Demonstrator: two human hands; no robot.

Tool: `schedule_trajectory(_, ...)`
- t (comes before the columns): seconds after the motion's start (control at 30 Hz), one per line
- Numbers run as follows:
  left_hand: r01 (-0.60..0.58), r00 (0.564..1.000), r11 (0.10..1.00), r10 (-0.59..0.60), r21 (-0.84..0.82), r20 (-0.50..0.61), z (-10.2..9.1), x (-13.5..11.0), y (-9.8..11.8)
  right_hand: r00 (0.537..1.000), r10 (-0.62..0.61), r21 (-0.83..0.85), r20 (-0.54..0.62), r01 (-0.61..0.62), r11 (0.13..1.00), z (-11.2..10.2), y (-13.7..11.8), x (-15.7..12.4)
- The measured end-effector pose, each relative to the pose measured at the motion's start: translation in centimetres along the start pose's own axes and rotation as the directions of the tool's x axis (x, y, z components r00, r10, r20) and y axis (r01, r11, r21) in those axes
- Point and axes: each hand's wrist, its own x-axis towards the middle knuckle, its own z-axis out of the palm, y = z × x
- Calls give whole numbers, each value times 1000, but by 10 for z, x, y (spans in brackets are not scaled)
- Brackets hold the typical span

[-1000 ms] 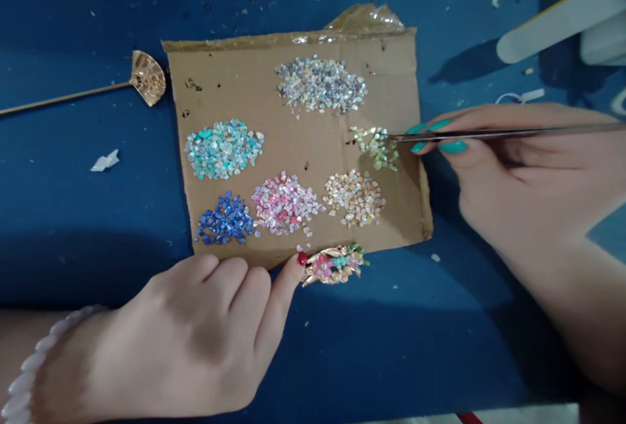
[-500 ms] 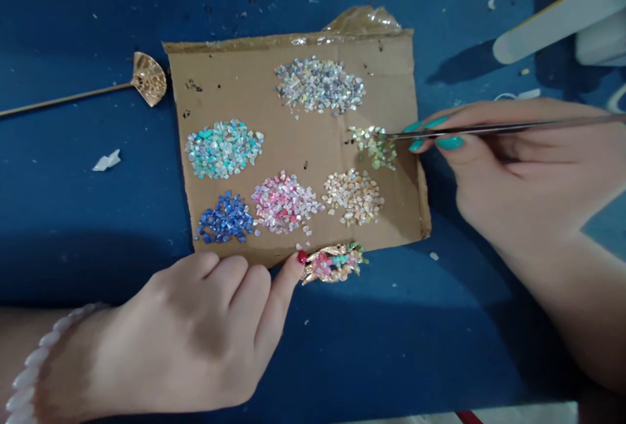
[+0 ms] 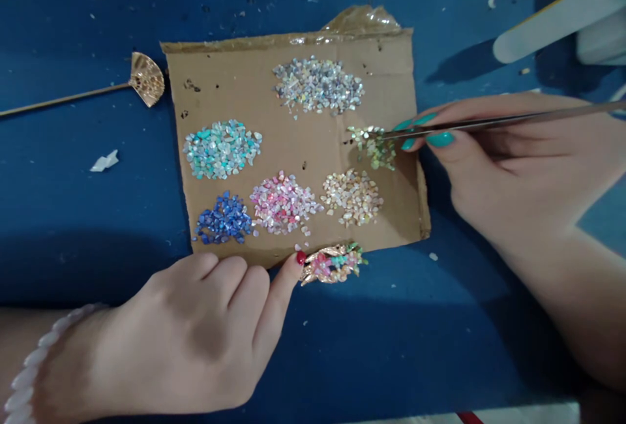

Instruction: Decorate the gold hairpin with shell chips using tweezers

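Observation:
My right hand (image 3: pixel 518 163) pinches a pair of metal tweezers (image 3: pixel 489 124), whose tip touches the small heap of green chips (image 3: pixel 376 150) on the cardboard (image 3: pixel 303 137). My left hand (image 3: pixel 195 333) grips the end of a gold hair ornament (image 3: pixel 335 263) decorated with pink, green, turquoise and peach pieces; its index finger shows at the near edge of the cardboard, the other fingers are curled. Close by lie heaps of peach chips (image 3: pixel 352 197), pink chips (image 3: pixel 283 202) and blue chips (image 3: pixel 225 218).
Turquoise chips (image 3: pixel 223 149) and silvery chips (image 3: pixel 317 85) form further heaps on the cardboard. A gold fan-shaped hairpin (image 3: pixel 147 79) lies to the left, near a white scrap (image 3: pixel 104 161). At upper right, a pale rounded stick-like object (image 3: pixel 548 23) juts in over the blue table.
My right hand has shifted slightly left, and the tweezers' tip reaches a little further into the green chips. My left hand and the ornament stay almost still.

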Motion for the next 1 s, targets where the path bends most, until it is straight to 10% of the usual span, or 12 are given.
schedule_trajectory(0.57,-18,1000,1000,18,2,14,1,2,-3,990,-103,268,99,73,961,-12,-9,-10)
schedule_trajectory(1.0,38,999,998,-36,-42,35,4,-5,0,800,-391,433,455,184,882,-35,-22,-10)
